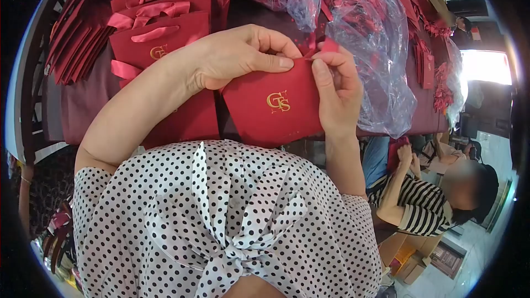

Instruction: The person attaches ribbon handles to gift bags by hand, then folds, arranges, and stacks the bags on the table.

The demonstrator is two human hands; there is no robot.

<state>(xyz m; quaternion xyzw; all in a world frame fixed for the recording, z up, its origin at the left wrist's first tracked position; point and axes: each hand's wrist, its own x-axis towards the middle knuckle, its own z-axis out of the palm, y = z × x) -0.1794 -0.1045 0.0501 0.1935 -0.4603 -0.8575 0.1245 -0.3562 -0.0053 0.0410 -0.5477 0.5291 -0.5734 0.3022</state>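
a red bag (259, 118) with gold letters is in the middle of the frame, below both hands, its lower edge near the spotted blouse (243, 209). the left hand (234, 49) comes in from the left, thumb and forefinger pinched at the bag's top edge on a pinkish-red ribbon (329, 46). the right hand (339, 91), just beside it, has its thumb and forefinger closed on the same ribbon, a short end of which stands up above the fingers. another red bag (193, 113) lies under the left forearm. at upper left, more ribboned bags (187, 25) sit on the dark worktop (254, 15) beside a fanned pile of red bags (83, 27). clear plastic wrapping (386, 60) spreads at upper right. at lower right a person in a striped top (425, 212) holds a red item (395, 152), near a cardboard box (411, 270).
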